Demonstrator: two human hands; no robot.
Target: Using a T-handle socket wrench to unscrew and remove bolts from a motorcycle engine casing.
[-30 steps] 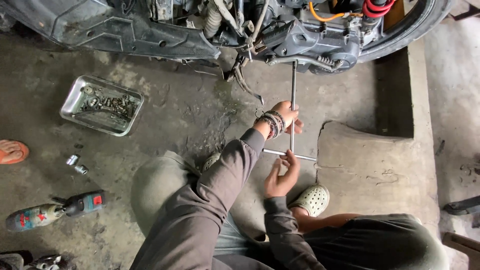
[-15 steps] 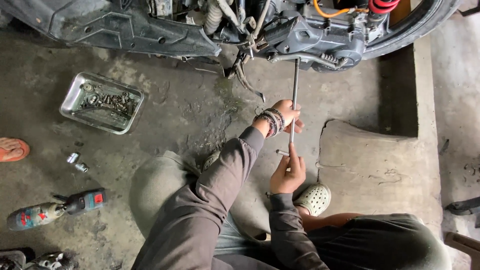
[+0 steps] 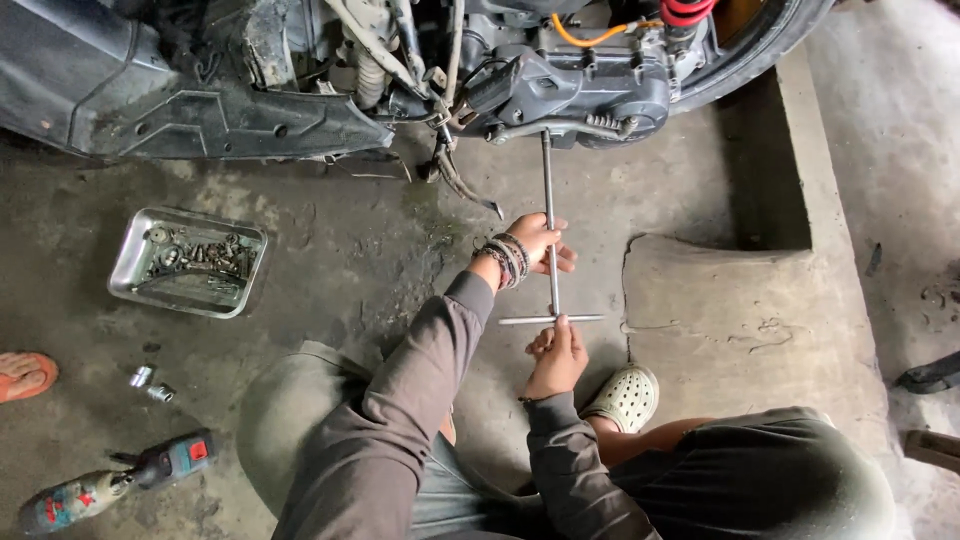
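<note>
One head camera looks steeply down, near, toward the scooter underside (image 3: 560, 90).

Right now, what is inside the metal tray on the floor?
The metal tray holds a pile of small dark metal parts, apparently bolts and nuts, bunched toward its far side. Whatever lies beneath the pile is covered, and single pieces are too small to identify.

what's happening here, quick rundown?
A person squatting on a concrete floor works a long T-handle wrench on the underside of a scooter engine. The left hand grips the shaft midway; the right hand is at the crossbar. A metal tray of bolts, two loose sockets and a cordless driver lie to the left.
</note>
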